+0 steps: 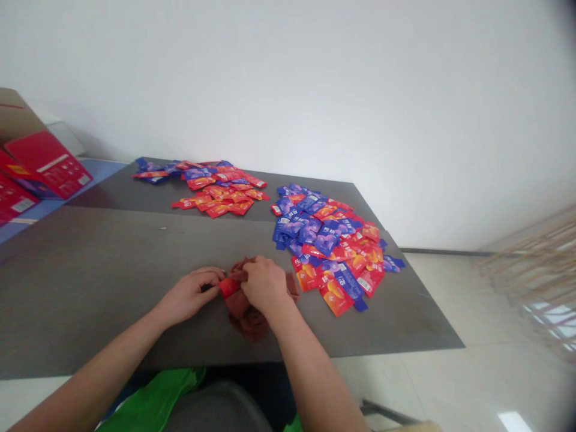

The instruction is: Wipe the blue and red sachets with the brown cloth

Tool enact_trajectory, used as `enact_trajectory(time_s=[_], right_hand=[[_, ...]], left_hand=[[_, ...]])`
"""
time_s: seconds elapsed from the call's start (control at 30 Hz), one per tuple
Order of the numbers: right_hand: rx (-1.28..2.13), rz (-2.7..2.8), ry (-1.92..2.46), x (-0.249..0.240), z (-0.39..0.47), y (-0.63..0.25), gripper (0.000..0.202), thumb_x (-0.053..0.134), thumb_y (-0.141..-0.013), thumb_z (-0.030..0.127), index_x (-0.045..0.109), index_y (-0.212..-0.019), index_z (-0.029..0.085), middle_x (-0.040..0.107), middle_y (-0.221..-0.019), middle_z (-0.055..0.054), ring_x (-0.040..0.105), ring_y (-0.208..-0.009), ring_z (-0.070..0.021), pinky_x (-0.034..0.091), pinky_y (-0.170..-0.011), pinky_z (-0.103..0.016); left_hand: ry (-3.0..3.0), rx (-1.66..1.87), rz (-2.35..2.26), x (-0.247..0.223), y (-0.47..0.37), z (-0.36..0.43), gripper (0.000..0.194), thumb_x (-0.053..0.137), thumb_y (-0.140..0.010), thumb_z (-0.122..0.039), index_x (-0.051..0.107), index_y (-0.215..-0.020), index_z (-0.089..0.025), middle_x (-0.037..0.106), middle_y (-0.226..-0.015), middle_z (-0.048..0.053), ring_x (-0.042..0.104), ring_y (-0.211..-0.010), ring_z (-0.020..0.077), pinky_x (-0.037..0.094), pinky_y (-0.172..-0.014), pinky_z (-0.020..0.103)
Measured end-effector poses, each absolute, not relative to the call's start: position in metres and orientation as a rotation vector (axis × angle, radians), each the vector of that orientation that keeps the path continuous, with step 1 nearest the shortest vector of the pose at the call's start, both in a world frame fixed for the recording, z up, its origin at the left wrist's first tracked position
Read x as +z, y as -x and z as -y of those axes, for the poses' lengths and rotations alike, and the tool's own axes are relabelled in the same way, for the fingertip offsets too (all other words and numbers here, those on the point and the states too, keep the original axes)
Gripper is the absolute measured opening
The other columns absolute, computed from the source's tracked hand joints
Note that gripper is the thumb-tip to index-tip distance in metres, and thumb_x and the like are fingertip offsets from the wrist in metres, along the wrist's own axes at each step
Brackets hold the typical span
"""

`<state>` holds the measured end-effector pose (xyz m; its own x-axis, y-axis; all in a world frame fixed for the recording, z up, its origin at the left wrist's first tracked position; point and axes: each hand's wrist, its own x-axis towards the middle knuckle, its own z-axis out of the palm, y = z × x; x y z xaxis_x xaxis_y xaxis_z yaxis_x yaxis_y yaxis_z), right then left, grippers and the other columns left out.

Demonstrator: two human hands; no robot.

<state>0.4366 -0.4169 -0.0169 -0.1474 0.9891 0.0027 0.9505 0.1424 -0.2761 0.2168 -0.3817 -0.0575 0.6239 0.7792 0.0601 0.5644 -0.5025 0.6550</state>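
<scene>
Near the table's front edge, my left hand [191, 294] pinches the left end of a red packet [229, 287]. My right hand [264, 282] is closed on a crumpled reddish-brown cloth [252, 323], its fingers at the packet's right end. The packet lies against the cloth, and part of both is hidden under my right hand. To the right of the cloth is a large heap of red and purple packets [330, 240].
A second heap of red and purple packets [220, 186] lies at the back of the grey table [112, 270]. Open red cardboard boxes [51, 162] stand at the far left. A white wall rises behind; a chair part shows below the front edge.
</scene>
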Motion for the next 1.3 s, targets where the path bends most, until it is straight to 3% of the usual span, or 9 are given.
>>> enact_trajectory(time_s=[0.13, 0.33, 0.5, 0.57, 0.67, 0.8, 0.97, 1.13, 1.3], right_hand=[[0.239, 2.0, 2.185, -0.012, 0.403, -0.459, 0.023, 0.051, -0.091, 0.024, 0.07, -0.105, 0.023, 0.062, -0.113, -0.009, 0.06, -0.101, -0.0228, 0.049, -0.079, -0.031], [0.306, 2.281, 1.754, -0.011, 0.421, -0.438, 0.02, 0.058, -0.089, 0.035, 0.069, -0.104, 0.028, 0.063, -0.109, -0.004, 0.059, -0.101, -0.0204, 0.048, -0.081, -0.03], [0.25, 1.919, 2.228, -0.018, 0.409, -0.454, 0.025, 0.046, -0.095, 0.02, 0.07, -0.104, 0.019, 0.062, -0.11, -0.012, 0.06, -0.101, -0.0229, 0.048, -0.077, -0.03], [0.174, 1.796, 2.262, -0.013, 0.414, -0.465, 0.025, 0.046, -0.097, 0.022, 0.069, -0.106, 0.019, 0.061, -0.111, -0.013, 0.059, -0.103, -0.0244, 0.047, -0.077, -0.031], [0.197, 1.786, 2.07, -0.009, 0.447, -0.465, 0.019, 0.053, -0.096, 0.033, 0.068, -0.105, 0.025, 0.061, -0.111, -0.007, 0.058, -0.102, -0.0224, 0.047, -0.078, -0.03], [0.45, 1.891, 1.753, -0.028, 0.504, -0.448, 0.012, 0.063, -0.09, 0.028, 0.07, -0.099, 0.031, 0.063, -0.103, 0.0, 0.058, -0.094, -0.0163, 0.046, -0.081, -0.026], [0.536, 1.77, 1.668, -0.051, 0.527, -0.441, 0.015, 0.068, -0.088, 0.028, 0.069, -0.102, 0.031, 0.063, -0.106, 0.001, 0.058, -0.098, -0.0168, 0.046, -0.087, -0.027], [0.496, 1.753, 1.684, -0.054, 0.524, -0.438, 0.01, 0.068, -0.085, 0.029, 0.068, -0.094, 0.029, 0.064, -0.102, 0.001, 0.058, -0.094, -0.0184, 0.046, -0.081, -0.029], [0.46, 1.708, 1.709, -0.062, 0.525, -0.432, 0.012, 0.068, -0.082, 0.029, 0.067, -0.094, 0.03, 0.063, -0.1, 0.001, 0.058, -0.091, -0.0189, 0.047, -0.08, -0.03]], left_hand=[[-2.239, 0.469, -1.053, -0.056, -0.217, 0.382, 0.023, 0.053, -0.092, -0.033, 0.067, -0.078, -0.022, 0.07, -0.112, 0.003, 0.063, -0.111, 0.0205, 0.048, -0.099, 0.032], [-2.215, 0.481, -1.054, -0.058, -0.216, 0.381, 0.023, 0.054, -0.092, -0.036, 0.069, -0.08, -0.023, 0.07, -0.114, 0.003, 0.063, -0.11, 0.0214, 0.047, -0.101, 0.034], [-2.21, 0.469, -1.05, -0.053, -0.219, 0.383, 0.026, 0.052, -0.093, -0.035, 0.068, -0.077, -0.022, 0.071, -0.109, 0.004, 0.064, -0.107, 0.0207, 0.049, -0.097, 0.032], [-2.2, 0.471, -1.06, -0.051, -0.22, 0.383, 0.025, 0.053, -0.092, -0.036, 0.069, -0.077, -0.022, 0.072, -0.109, 0.004, 0.064, -0.108, 0.0209, 0.049, -0.097, 0.032], [-2.183, 0.472, -1.068, -0.051, -0.219, 0.383, 0.026, 0.054, -0.092, -0.037, 0.069, -0.077, -0.022, 0.072, -0.109, 0.004, 0.064, -0.109, 0.0216, 0.049, -0.098, 0.033], [-2.12, 0.443, -1.049, -0.053, -0.215, 0.379, 0.029, 0.053, -0.092, -0.041, 0.071, -0.079, -0.023, 0.072, -0.111, 0.005, 0.064, -0.111, 0.0227, 0.049, -0.101, 0.033], [-1.97, 0.397, -1.045, -0.049, -0.199, 0.362, 0.031, 0.058, -0.088, -0.048, 0.072, -0.077, -0.023, 0.072, -0.12, 0.005, 0.062, -0.117, 0.0276, 0.05, -0.101, 0.037], [-1.743, 0.364, -1.164, -0.045, -0.205, 0.325, 0.03, 0.058, -0.082, -0.047, 0.069, -0.074, -0.02, 0.076, -0.096, 0.005, 0.069, -0.089, 0.0233, 0.057, -0.078, 0.032], [-1.773, 0.212, -1.257, -0.052, -0.272, 0.298, 0.024, 0.058, -0.076, -0.042, 0.065, -0.079, -0.019, 0.065, -0.063, 0.0, 0.061, -0.058, 0.0162, 0.045, -0.047, 0.022]])
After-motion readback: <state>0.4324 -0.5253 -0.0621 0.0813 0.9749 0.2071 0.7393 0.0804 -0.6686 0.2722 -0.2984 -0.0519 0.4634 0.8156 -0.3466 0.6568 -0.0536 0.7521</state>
